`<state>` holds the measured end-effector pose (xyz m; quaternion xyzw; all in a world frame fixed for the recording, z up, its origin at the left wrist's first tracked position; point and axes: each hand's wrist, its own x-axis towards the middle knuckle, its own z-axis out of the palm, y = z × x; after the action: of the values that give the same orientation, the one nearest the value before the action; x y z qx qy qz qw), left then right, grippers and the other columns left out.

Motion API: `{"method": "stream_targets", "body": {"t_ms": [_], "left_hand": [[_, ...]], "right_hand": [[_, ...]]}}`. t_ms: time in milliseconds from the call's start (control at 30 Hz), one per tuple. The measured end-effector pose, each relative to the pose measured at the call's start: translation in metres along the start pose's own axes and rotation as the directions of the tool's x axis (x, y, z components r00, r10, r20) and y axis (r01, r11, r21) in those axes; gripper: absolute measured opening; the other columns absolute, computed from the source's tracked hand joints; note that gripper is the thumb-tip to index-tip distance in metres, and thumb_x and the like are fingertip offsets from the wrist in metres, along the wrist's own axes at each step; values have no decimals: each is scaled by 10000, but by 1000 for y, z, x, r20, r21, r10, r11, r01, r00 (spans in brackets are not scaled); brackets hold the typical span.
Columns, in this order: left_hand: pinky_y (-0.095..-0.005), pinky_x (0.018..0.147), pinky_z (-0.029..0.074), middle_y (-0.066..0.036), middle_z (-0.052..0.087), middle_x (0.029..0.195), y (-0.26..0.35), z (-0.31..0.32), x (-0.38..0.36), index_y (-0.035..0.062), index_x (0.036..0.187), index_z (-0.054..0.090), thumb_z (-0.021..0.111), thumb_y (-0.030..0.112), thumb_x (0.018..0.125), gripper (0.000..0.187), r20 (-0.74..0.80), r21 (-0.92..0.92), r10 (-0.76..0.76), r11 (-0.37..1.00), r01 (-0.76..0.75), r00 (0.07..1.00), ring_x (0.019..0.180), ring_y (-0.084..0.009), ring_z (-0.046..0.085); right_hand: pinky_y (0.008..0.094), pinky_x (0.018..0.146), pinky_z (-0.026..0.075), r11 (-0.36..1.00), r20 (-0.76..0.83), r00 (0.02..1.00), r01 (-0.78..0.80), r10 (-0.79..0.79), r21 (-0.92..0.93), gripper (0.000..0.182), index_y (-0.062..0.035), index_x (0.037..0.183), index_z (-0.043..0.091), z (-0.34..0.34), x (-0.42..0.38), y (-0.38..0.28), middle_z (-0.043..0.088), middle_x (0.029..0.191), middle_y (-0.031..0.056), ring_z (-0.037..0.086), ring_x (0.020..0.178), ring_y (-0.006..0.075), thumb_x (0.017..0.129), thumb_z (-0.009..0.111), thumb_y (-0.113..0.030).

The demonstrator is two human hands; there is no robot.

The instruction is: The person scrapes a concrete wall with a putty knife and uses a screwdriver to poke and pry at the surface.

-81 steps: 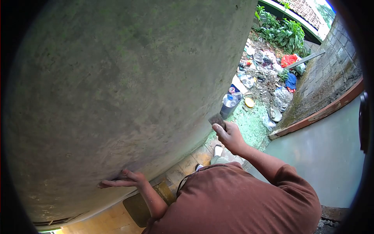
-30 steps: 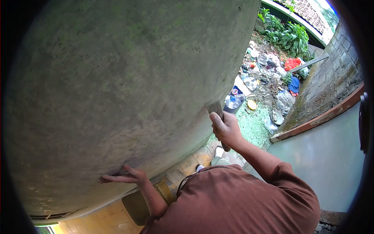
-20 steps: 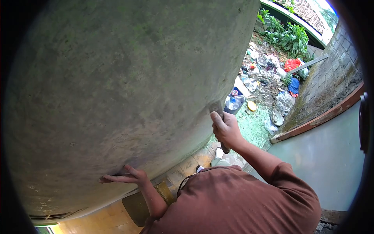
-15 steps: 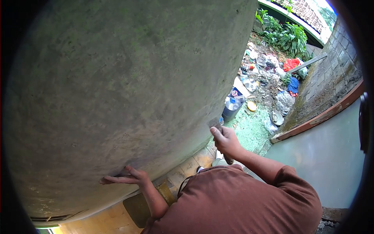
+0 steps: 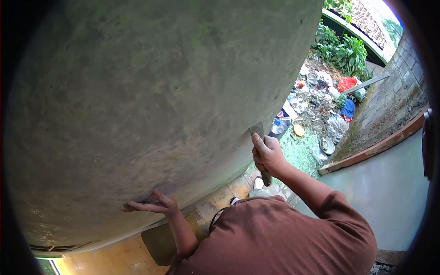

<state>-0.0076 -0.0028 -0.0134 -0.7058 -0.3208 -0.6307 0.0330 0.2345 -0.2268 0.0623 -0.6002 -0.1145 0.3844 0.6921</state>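
Observation:
A large grey plastered wall (image 5: 160, 105) with greenish stains fills the left and middle of the view. My right hand (image 5: 269, 155) is wrapped round the handle of a scraper (image 5: 257, 129), whose flat blade points up and lies at or very near the wall's right part. The handle's lower end sticks out below my fist. Lower left, my left hand (image 5: 153, 205) rests against the wall with fingers stretched and thumb apart. Nothing shows in it.
Behind the wall's edge, a bin (image 5: 280, 126) stands near scattered rubbish (image 5: 321, 91) and a yellow lid (image 5: 299, 130). A block wall (image 5: 385, 110) and a pale smooth panel (image 5: 376, 183) are on the right. A dark chair-like seat (image 5: 158, 245) stands on the tiled floor (image 5: 121, 256).
My right hand has raised the scraper slightly, bringing its blade up along the wall. My left hand stays against the wall. The view has shifted a little.

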Motion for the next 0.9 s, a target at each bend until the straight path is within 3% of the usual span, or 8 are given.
{"method": "stream_targets", "body": {"t_ms": [167,267,300,333,400,500,633,900], "left_hand": [[-535,1115,55,-268,-35,1529,4,4,-1,-39,1466,121,466,358,952,736,-27,-30,-71,997,70,997,1427,-394,-74],[-533,1116,48,-252,-28,1536,4,7,0,-40,1464,137,463,359,954,725,-55,-79,-55,996,51,997,1427,-396,-70],[-533,1116,48,-252,-28,1536,3,7,1,-40,1464,137,463,359,954,725,-55,-79,-55,996,51,997,1427,-396,-70],[-533,1116,44,-247,-32,1537,2,6,1,-37,1466,128,468,373,951,741,-44,-63,-39,997,36,998,1427,-393,-76],[-534,1116,40,-242,-35,1539,0,2,0,-33,1468,119,473,388,947,758,-25,-46,-21,999,20,999,1427,-390,-82],[-535,1116,33,-231,-54,1541,-1,0,-1,-26,1472,103,484,377,944,765,0,-39,-16,999,16,1000,1426,-386,-98],[-537,1116,30,-231,-56,1541,-1,2,1,-24,1471,112,485,355,944,749,-10,-48,-39,998,38,999,1425,-385,-101],[-539,1114,42,-240,-54,1538,4,2,1,-23,1471,116,489,361,943,752,-6,-35,-25,999,25,1000,1429,-374,-94]], "right_hand": [[268,365,353,985,-25,997,62,-67,-159,454,-60,670,472,-14,-14,19,440,486,-4,427,373,99,952,523,-411],[276,366,361,980,-61,997,-65,54,-189,476,-55,619,481,-11,-19,44,450,473,4,443,385,99,948,523,-397],[266,378,367,885,-62,975,164,-211,-436,484,-51,629,487,-6,-11,35,464,497,7,456,406,94,947,525,-414],[253,384,358,835,-57,940,268,-335,-481,442,-57,688,490,-4,3,24,463,523,-4,441,413,80,945,539,-413],[241,382,336,978,-61,982,172,-180,-120,405,-71,728,477,6,2,9,447,537,-20,414,408,68,943,549,-407],[243,369,312,995,-87,991,95,-98,-41,390,-80,725,460,2,-10,6,430,534,-31,395,399,64,941,560,-389],[243,357,289,995,-62,996,-73,69,-62,413,-78,715,450,-8,-19,29,414,517,-29,379,380,65,938,562,-408],[250,362,323,993,-152,985,70,-85,-100,416,-81,701,456,-12,-15,21,428,519,-26,407,398,71,946,540,-407]]}}
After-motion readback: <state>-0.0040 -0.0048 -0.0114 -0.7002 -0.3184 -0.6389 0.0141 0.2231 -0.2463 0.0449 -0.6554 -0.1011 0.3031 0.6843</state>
